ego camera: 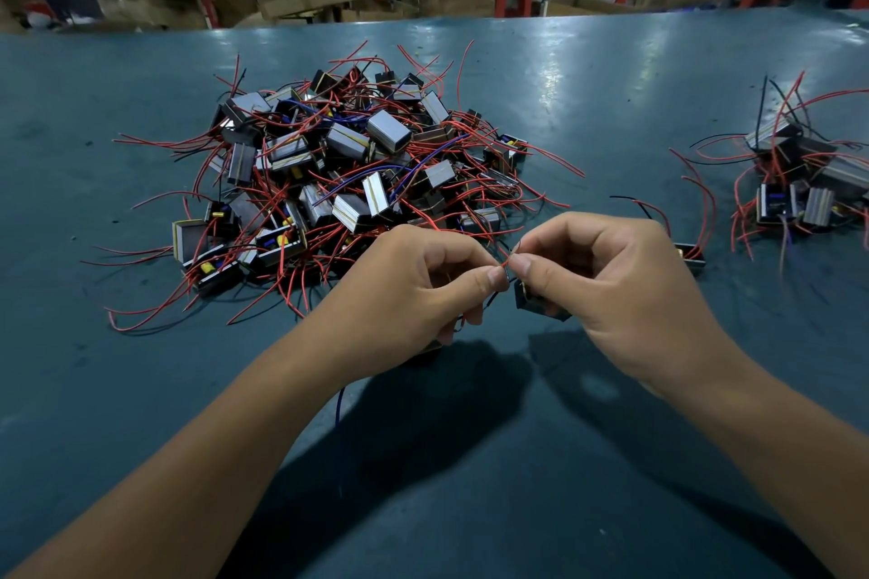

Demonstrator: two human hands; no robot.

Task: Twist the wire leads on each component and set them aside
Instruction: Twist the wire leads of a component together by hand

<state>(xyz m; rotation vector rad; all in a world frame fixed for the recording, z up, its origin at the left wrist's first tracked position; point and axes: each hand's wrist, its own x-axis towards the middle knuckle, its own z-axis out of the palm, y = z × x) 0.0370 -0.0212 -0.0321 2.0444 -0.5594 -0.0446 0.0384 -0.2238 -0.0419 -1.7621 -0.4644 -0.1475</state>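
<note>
1. Midway along the worktop, left hand and right hand pinch a red lead.
2. Apparently the component hangs under the right fingers.
3. Unsorted pile behind; smaller pile at the right edge.

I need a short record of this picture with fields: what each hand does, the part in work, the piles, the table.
left hand: left hand pinches a red wire
right hand: right hand pinches the same wire and holds a small dark part
big pile: parts with red wires, beyond the hands
small pile: similar parts, far right
single part: one lies beside the right hand
table: dark green top
</note>
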